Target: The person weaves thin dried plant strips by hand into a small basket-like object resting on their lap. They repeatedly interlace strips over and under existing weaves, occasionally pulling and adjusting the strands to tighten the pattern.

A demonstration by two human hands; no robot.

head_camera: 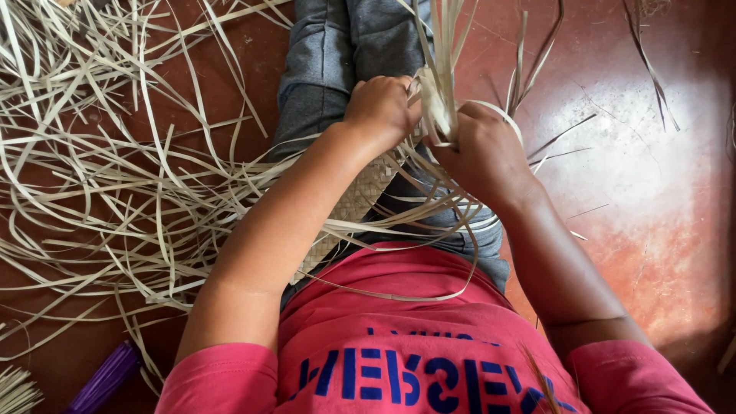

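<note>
We see both hands working together above the lap, just above the centre of the view. The left hand (381, 107) is curled shut around the pale strips at the edge of a woven mat (354, 205), its knuckles turned toward us. The right hand (481, 149), at about three o'clock from the left one and nearly touching it, is also closed, gripping an upright bundle of strips (439, 84) that rises toward twelve o'clock past the top of the frame. The fingertips of both hands are hidden behind the strips, so we cannot tell exactly how they pinch.

The woven mat lies across the lap, slanting from the hands down toward seven o'clock, where the left forearm covers part of it. Loose ends of it loop out toward five o'clock, over the grey trousers (337, 54) and the red shirt (399, 337).

A large tangle of loose strips (100, 169) spreads over the reddish-brown floor (652, 192) from nine to eleven o'clock, well apart from the hands. A few thin strands lie at two o'clock. At seven o'clock, near the bottom edge, sits a purple bundle (106, 379) (it looks like dyed strips, though the view is too partial to be sure).
</note>
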